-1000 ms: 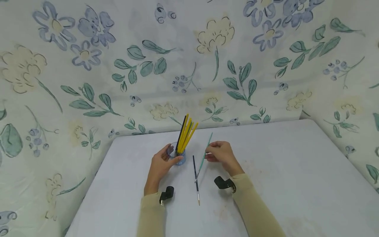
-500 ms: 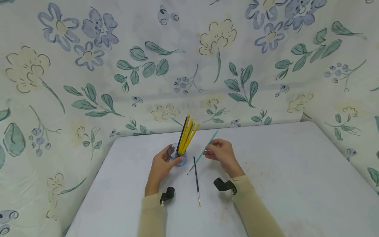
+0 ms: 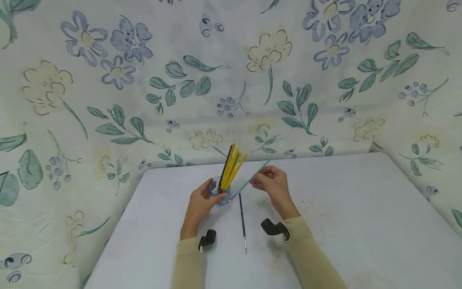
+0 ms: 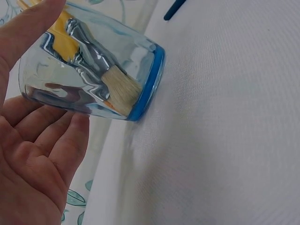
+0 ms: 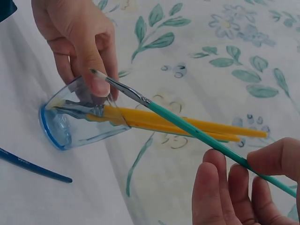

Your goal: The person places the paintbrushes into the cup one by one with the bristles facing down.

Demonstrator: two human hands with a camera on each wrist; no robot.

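My left hand (image 3: 201,204) holds a clear glass (image 4: 150,89) with a blue base, its thumb on the near side and fingers on the far side. Several yellow-handled paintbrushes (image 3: 228,172) and a dark-handled one (image 3: 225,164) lean inside it, bristles down. Between thumb and fingers, my right hand (image 3: 273,185) pinches a teal paintbrush (image 5: 187,126). Its bristle tip points down and left, beside the glass; in the right wrist view the tip overlaps the left thumb. A dark blue paintbrush (image 3: 243,222) lies on the table between the hands, bristles toward me.
The table (image 3: 346,200) has a white cover with faint brownish marks on the right. Behind it and at both sides hangs a floral cloth (image 3: 231,80). Black wrist cameras (image 3: 275,228) sit on both forearms.
The teal paintbrush has swung from steep to slanted, its tip moving left from above the dark blue paintbrush to beside the glass. My left hand keeps hold of the glass.
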